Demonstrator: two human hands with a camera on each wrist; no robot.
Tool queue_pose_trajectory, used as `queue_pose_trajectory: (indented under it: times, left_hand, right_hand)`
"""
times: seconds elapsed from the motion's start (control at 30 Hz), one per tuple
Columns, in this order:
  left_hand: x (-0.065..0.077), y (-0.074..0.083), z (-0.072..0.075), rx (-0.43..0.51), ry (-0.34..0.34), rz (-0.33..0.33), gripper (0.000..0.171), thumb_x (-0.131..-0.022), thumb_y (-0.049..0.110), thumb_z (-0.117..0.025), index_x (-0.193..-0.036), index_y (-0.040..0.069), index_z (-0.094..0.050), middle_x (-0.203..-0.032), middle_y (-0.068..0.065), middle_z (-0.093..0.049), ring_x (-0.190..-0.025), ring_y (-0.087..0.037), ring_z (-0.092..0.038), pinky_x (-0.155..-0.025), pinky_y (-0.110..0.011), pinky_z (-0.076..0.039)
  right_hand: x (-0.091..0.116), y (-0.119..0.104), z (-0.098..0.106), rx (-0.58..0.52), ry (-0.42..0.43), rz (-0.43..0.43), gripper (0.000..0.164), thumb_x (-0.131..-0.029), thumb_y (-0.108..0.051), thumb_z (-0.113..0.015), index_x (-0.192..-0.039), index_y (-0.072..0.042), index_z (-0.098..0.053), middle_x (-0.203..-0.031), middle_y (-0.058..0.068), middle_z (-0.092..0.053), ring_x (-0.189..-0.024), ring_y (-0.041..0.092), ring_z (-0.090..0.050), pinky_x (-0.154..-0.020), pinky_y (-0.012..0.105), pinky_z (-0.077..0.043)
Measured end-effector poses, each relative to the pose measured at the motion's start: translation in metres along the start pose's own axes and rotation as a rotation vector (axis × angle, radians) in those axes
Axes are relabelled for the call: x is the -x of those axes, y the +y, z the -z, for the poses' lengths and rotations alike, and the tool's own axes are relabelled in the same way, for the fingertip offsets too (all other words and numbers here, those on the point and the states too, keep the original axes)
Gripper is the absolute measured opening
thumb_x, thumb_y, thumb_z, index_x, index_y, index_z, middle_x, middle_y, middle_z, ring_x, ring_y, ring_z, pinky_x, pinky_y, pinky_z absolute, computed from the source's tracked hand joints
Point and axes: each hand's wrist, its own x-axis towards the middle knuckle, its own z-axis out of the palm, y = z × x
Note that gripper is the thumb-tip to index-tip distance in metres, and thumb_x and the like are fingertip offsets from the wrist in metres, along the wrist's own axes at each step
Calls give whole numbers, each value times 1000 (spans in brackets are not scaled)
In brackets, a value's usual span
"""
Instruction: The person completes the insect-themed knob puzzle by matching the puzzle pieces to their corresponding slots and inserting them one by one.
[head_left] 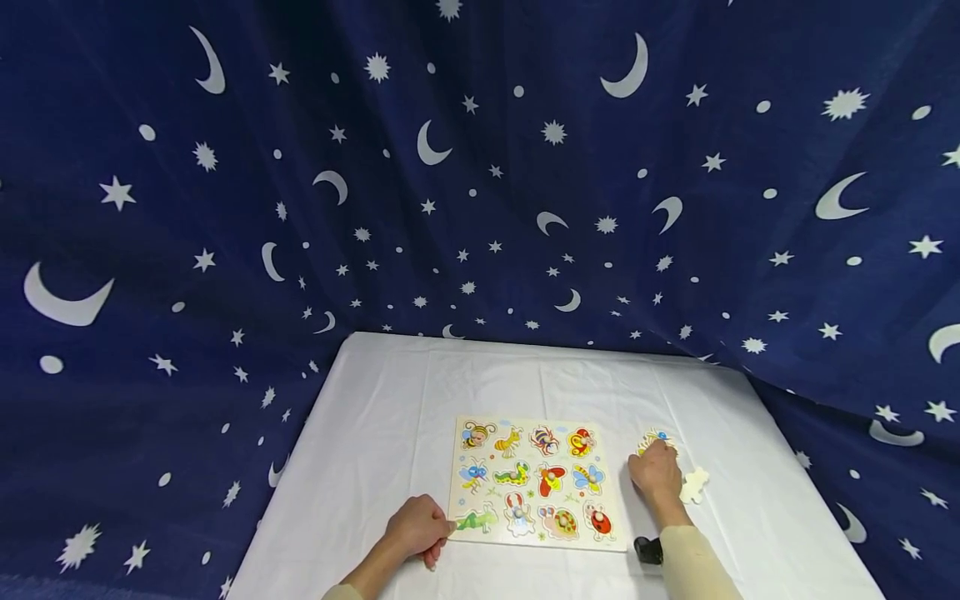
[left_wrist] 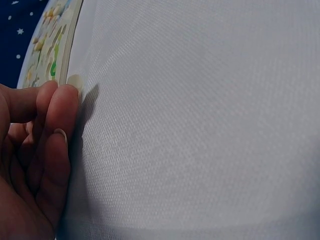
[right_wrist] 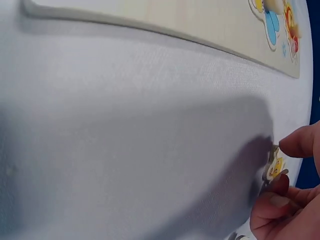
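My left hand (head_left: 418, 527) holds the near left corner of a wooden insect puzzle board (head_left: 531, 548) between thumb and fingers. In the left wrist view, the fingertips (left_wrist: 64, 102) meet at that corner. Off the board's right side, my right hand (head_left: 657, 473) pinches a yellow insect puzzle piece (right_wrist: 275, 169) by its edges, low over the cloth. Part of the piece is hidden by the fingers. Beside that hand, a pale puzzle piece (head_left: 695, 484) lies with its plain side up.
Colourful insects with small knobs fill the board in rows, among them a ladybird (head_left: 599, 522). A white cloth (head_left: 390, 400) covers the table. Dark blue curtains (head_left: 510, 167) with moons and stars stand behind and at both sides. A black strap-like device (head_left: 647, 550) sits at the right wrist.
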Motion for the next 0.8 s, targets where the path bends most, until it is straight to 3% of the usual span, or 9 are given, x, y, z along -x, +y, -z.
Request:
queue_pose_trajectory:
  times: [0.3,0.6,0.8]
  left_hand:
    - [1,1,0,0,2,4,32,-83,26,-64,-56,10,-59,-41,1,-54,-33,-13,-55,-33,-21,-37]
    - [2,1,0,-14,5,12,32,-83,26,-64,-56,10,-59,-41,1,-54,-33,-13,-55,-33,-22,-36]
    - [1,0,0,-1,3,6,32,-83,26,-64,-55,10,-59,-40,2,-54,-33,-13,-55,-33,-21,-37]
  right_hand:
    - [1,7,-6,-5,64,63,21,-87,-20,-49,-88,1,-52,-83,25,-61,-76,43,-58,-65,51,-44]
    - [3,-4,-18,-69,203,111,10,-84,-12,-52,-83,-3,-56,-77,18,-62,-70,35,-59,-62,49,-42]
    - [4,-7,-21,-108,253,136,8,-83,-10,-54,-85,-4,-59,-76,15,-61,-70,32,-58,-62,48,-42]
